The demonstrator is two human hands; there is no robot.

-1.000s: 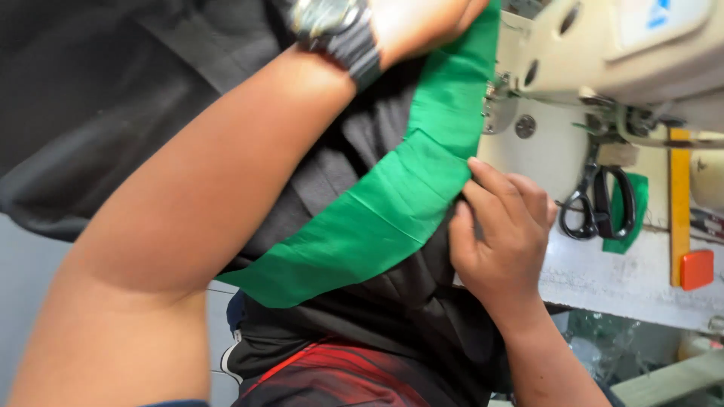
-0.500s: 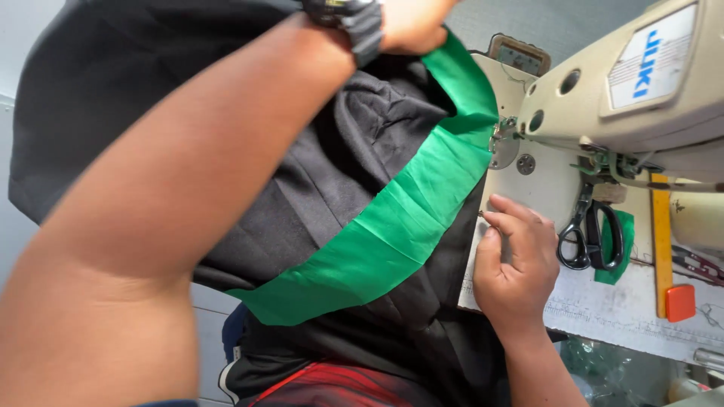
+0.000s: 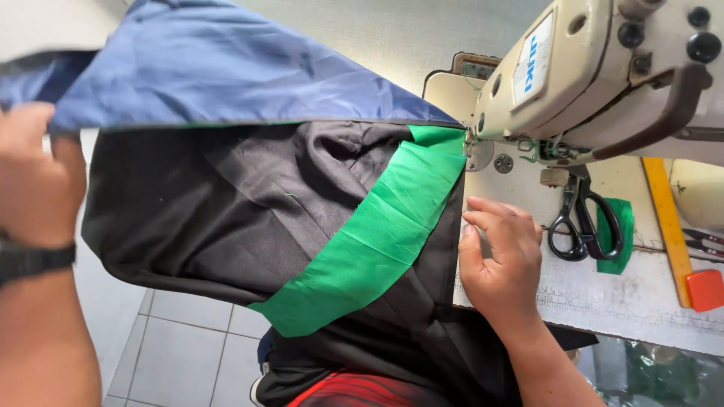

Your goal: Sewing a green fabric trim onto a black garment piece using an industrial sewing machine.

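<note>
Black fabric (image 3: 226, 211) with a green band (image 3: 377, 234) is lifted clear by the left hand (image 3: 34, 181), fingers clamped on its blue layer (image 3: 226, 75), while the right hand (image 3: 501, 264), fingers together, pins it to the tabletop (image 3: 618, 301) beside the sewing machine (image 3: 603, 75).

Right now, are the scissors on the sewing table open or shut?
Shut. The black scissors lie on the table beside the sewing machine, handle loops side by side and touching, blades together.

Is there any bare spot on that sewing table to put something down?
Bare tabletop shows between the right hand and the orange ruler, below the black scissors. Left of the hand, the black and green fabric crowds everything.
</note>
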